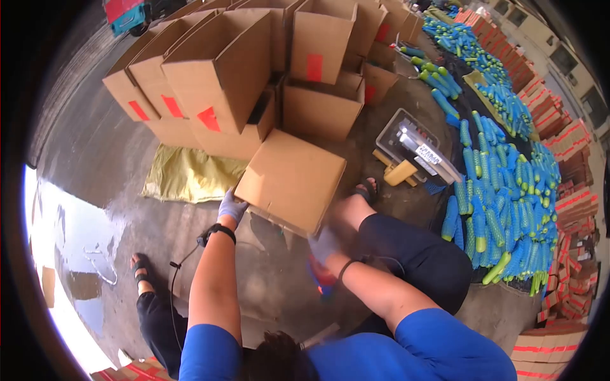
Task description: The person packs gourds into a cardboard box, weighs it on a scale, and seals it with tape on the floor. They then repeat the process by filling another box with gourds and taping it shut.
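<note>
A closed cardboard box (pixel 292 178) is tilted in front of me, its plain face towards me. My left hand (pixel 233 208), in a pale glove, is closed on the box's near left corner. My right hand (pixel 324 244), also gloved and blurred by motion, is at the near right corner. Just below that hand is a smeared red and blue object (pixel 322 276), which looks like a tape dispenser with red tape moving along with the hand; its details are lost in blur.
Open cartons (pixel 222 70) with red tape pieces are stacked ahead. A yellow sack (pixel 187 174) lies left of the box. To the right are a clear plastic bin (pixel 406 136), a yellow tool (pixel 399 171) and rows of green vegetables in blue netting (pixel 495 203). Taped cartons (pixel 549 349) line the far right.
</note>
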Motion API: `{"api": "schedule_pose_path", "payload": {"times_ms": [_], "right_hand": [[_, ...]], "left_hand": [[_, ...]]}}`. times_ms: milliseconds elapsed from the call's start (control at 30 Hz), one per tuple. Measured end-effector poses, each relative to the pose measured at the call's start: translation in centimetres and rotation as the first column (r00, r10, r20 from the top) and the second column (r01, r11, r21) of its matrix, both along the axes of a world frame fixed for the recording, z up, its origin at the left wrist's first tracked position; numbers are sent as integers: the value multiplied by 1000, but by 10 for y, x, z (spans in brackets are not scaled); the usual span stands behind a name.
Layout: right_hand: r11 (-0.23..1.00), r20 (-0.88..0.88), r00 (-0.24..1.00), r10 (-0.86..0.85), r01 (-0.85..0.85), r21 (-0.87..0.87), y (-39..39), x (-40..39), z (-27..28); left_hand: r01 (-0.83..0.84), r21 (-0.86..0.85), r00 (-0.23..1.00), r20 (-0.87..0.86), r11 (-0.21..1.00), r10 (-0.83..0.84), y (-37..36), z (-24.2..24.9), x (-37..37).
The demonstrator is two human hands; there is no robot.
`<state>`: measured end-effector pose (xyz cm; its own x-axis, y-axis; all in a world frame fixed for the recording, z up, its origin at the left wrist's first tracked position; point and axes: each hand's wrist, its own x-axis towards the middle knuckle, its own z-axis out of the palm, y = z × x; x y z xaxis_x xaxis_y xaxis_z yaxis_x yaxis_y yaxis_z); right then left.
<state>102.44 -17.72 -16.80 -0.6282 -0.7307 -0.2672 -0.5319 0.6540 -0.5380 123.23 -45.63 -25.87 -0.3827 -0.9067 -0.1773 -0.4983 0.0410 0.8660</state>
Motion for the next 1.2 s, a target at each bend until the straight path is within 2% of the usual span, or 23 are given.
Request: {"api": "schedule_pose_path", "payload": {"times_ms": [33, 67, 100, 133, 200, 233, 267, 300, 333, 433, 500, 533, 600, 667, 733, 867, 933, 1000, 1033, 1067, 1133, 1167, 1200], "right_hand": [[1000, -16, 1000, 22, -21, 23, 1, -1, -9], [997, -24, 998, 53, -52, 53, -1, -5, -17], [998, -50, 998, 45, -43, 41, -9, -9, -15], [998, -127, 991, 48, -42, 45, -13, -7, -11], [998, -193, 980, 53, -45, 47, -15, -5, 11], [992, -175, 983, 61, -40, 121, -18, -13, 36], [980, -155, 986, 68, -37, 196, -15, -19, 51], [985, -241, 966, 89, -50, 163, -13, -33, 27], [967, -300, 925, 232, -187, 170, -11, -58, -13], [962, -267, 936, 229, -176, 208, -9, -75, 77], [986, -243, 965, 97, -60, 157, -5, -83, 114], [987, -245, 965, 93, -57, 147, -4, -84, 130], [969, -333, 912, 239, -201, 144, -5, -86, 155], [978, -253, 949, 186, -156, 136, -9, -71, 163], [945, -109, 942, 318, -305, 120, -16, -48, 175], [862, -65, 864, 499, -487, 142, -29, 13, 150], [892, -44, 894, 446, -448, -60, -35, 43, 104], [847, 69, 864, 498, -469, -250, -39, 75, 97], [828, 6, 868, 497, -472, -302, -41, 82, 100], [809, -47, 869, 492, -477, -344, -38, 91, 103], [860, 134, 870, 474, -424, -284, -46, 82, 109], [850, 136, 849, 511, -475, -230, -51, 78, 104], [809, 81, 827, 557, -518, -278, -51, 78, 100]], "left_hand": [[-76, 83, 972, -217, 994, 92, 4, -6, -9], [-187, 174, 977, -65, 967, 201, 9, 21, -15], [-199, 38, 978, -46, 979, 201, 3, 4, -12], [-229, -163, 968, 70, 960, 242, -4, -13, -13], [-124, -275, 945, 259, 953, 198, 18, 55, -18], [-125, -282, 945, 258, 951, 201, 29, 89, -22], [-74, -271, 919, 355, 960, 171, 40, 120, -25], [-24, -259, 884, 446, 966, 142, 46, 139, -26], [-23, -271, 885, 442, 962, 146, 47, 147, -24], [152, -609, 915, 384, 778, 122, 60, 177, -25], [160, -627, 918, 379, 762, 119, 73, 218, -26], [171, -636, 915, 385, 752, 118, 80, 237, -23], [176, -633, 887, 434, 754, 158, 97, 267, -6], [91, -568, 855, 466, 818, 228, 113, 284, 23], [54, -599, 835, 466, 799, 292, 129, 275, 68], [-54, -442, 687, 634, 895, 355, 182, 249, 143], [-156, -388, 635, 665, 909, 393, 193, 193, 192], [-251, -335, 582, 697, 908, 418, 203, 151, 217], [-377, -263, 747, 481, 888, 460, 208, 138, 227], [-476, -150, 835, 233, 866, 499, 219, 150, 228], [-334, -323, 820, 364, 885, 442, 240, 167, 209], [-350, -385, 805, 342, 854, 484, 249, 168, 199], [-302, -453, 789, 374, 838, 487, 250, 156, 197]]}}
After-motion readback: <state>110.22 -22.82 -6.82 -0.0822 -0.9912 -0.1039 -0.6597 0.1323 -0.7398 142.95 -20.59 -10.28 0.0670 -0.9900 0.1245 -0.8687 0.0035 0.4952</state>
